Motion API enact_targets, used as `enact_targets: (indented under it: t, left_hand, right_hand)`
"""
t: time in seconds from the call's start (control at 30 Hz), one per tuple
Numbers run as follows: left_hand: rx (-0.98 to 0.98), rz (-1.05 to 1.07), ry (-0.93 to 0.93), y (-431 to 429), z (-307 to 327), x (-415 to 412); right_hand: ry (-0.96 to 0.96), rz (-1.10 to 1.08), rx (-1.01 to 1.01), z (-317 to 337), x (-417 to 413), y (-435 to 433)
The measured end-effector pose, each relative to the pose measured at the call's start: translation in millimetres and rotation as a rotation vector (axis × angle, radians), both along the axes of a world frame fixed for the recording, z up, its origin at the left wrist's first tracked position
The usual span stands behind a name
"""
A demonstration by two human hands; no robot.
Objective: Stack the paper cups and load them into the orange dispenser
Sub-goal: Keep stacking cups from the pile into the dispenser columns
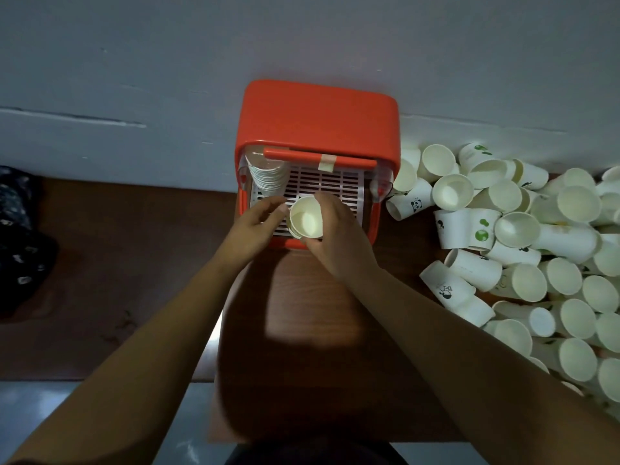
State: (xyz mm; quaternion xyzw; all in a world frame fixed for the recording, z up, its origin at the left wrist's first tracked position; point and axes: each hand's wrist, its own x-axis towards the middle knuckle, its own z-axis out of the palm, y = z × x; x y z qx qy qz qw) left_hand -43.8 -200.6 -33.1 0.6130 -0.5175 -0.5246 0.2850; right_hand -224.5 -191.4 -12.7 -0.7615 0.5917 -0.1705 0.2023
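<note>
At the table's point(134, 263) left edge, a dark patterned cloth point(20, 229) was cut off and hard to make out. Over the orange dispenser point(318, 119) at the far edge, where a row of cups point(268, 177) was half hidden under the lid, the left hand point(255, 226) was held loosely spread beside the cup stack point(306, 218); contact could not be told. The stack was gripped by the right hand point(339, 236), and the loose cup pile point(536, 246) was cropped at the right edge.
</note>
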Motion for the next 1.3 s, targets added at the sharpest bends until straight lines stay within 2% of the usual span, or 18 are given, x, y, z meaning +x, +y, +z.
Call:
enact_targets:
  t: [0.1,0.23,0.37,0.53,0.73,0.87,1.0,1.2,1.3]
  left_hand:
    - [-0.002,-0.109,0.011,-1.1,-7.2,3.4]
    - [-0.056,-0.152,-0.083,-2.6,-13.3,6.5]
    - [-0.123,-0.144,-0.156,-1.0,-13.9,7.6]
    - [-0.178,-0.167,-0.232,5.0,-14.2,12.8]
    - [-0.278,-0.076,-0.255,37.5,5.3,-2.6]
    - [-0.289,-0.312,-0.158,56.5,15.2,-46.2]
    - [-0.332,-0.503,-0.168,58.6,16.8,-114.1]
    - [-0.379,-0.742,-0.271,39.6,-3.5,-222.7]
    - [-0.418,-0.872,-0.336,36.1,-13.9,-261.8]
  right_hand:
    - [-0.061,-0.006,0.143,-5.2,2.6,-5.1]
    - [-0.079,-0.069,0.277,-12.6,2.6,-8.9]
    - [-0.115,-0.163,0.289,-19.3,12.3,-10.1]
    - [-0.194,-0.173,0.315,-13.9,14.1,-1.2]
    - [-0.148,-0.278,0.283,17.9,-59.8,50.6]
    - [0.008,-0.421,0.213,25.4,-144.0,99.6]
    - [0.155,-0.581,0.26,28.8,-216.6,132.8]
    - [0.228,-0.533,0.311,17.7,-262.0,139.3]
    - [0.154,-0.58,0.193,13.6,-275.8,133.0]
